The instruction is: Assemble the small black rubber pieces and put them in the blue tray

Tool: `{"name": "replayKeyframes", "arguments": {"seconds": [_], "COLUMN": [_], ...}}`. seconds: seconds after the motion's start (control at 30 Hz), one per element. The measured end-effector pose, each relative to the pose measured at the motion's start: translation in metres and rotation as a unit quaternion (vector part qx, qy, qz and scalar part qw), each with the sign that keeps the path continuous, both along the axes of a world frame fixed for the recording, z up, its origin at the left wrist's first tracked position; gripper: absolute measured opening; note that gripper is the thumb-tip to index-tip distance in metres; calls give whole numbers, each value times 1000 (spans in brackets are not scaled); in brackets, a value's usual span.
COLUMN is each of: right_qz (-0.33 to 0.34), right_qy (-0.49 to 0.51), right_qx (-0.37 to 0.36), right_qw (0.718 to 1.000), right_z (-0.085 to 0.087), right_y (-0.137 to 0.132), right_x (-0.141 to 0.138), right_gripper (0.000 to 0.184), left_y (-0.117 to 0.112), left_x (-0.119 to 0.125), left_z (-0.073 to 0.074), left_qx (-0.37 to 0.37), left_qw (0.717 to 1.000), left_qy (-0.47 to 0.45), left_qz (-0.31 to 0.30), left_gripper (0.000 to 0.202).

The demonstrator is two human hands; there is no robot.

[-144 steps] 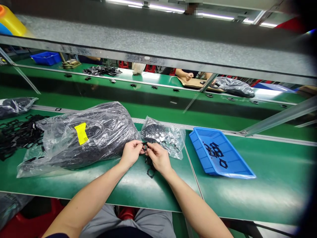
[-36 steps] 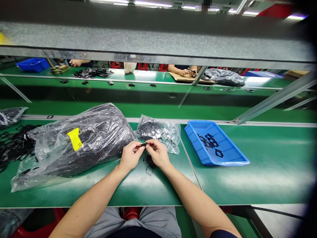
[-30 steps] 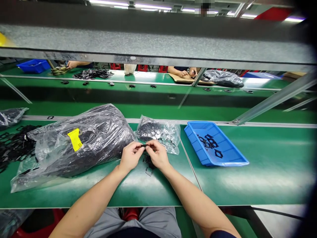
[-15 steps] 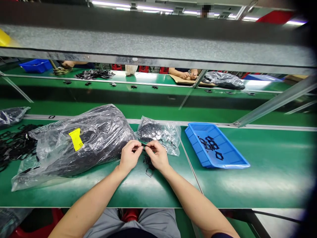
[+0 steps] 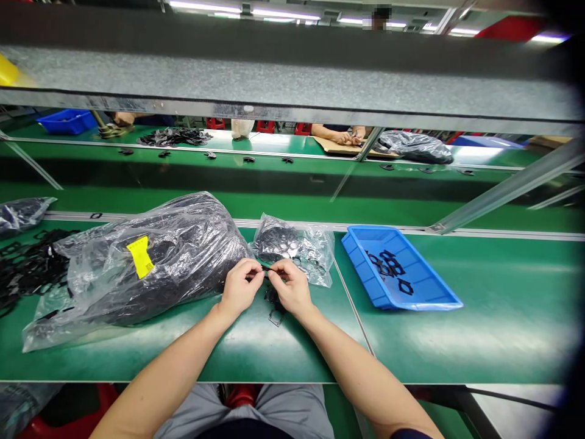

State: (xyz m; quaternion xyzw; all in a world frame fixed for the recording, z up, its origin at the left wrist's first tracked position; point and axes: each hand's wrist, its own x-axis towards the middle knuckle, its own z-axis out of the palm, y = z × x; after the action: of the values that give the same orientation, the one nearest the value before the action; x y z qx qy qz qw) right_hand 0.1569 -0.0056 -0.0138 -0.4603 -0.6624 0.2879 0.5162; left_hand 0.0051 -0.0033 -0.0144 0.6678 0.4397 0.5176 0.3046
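My left hand [image 5: 239,288] and my right hand [image 5: 287,286] meet above the green bench, both pinched on one small black flat part [image 5: 265,267] held between their fingertips. Under the hands a few more black parts [image 5: 275,308] lie loose on the bench. Left of the hands rests a big clear bag of black parts [image 5: 137,262] with a yellow label. A small clear bag of parts [image 5: 297,244] lies just behind the hands. To the right stands a blue tray [image 5: 429,292] with several black parts in it.
A heap of loose black parts [image 5: 27,268] lies at the far left. Beyond runs a green conveyor [image 5: 283,183] carrying spaced black parts. Other people's hands [image 5: 342,135] work at the far bench beside a dark bag [image 5: 414,146]. A grey shelf [image 5: 292,79] hangs overhead.
Both hands stay at the same spot, fingers working the small black part. My left fingers have curled tighter. The view has shifted slightly.
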Motion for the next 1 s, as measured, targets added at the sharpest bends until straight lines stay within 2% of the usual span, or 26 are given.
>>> {"name": "replayKeyframes", "arguments": {"seconds": [0.43, 0.77, 1.0], "right_qz": [-1, -5, 1], "right_qy": [-5, -9, -8], "right_qx": [12, 13, 13], "right_qw": [1000, 1000, 1000], "right_z": [4, 4, 5], "right_y": [-2, -2, -3], "right_x": [-1, 2, 1], "right_gripper": [5, 6, 6], "left_y": [-3, 2, -1], "left_x": [2, -1, 1], "left_z": [-2, -2, -4], "left_qx": [2, 1, 2], "left_qw": [1000, 1000, 999], "left_qy": [-23, -12, -36], "left_qz": [13, -28, 0], "left_gripper": [4, 5, 4]}}
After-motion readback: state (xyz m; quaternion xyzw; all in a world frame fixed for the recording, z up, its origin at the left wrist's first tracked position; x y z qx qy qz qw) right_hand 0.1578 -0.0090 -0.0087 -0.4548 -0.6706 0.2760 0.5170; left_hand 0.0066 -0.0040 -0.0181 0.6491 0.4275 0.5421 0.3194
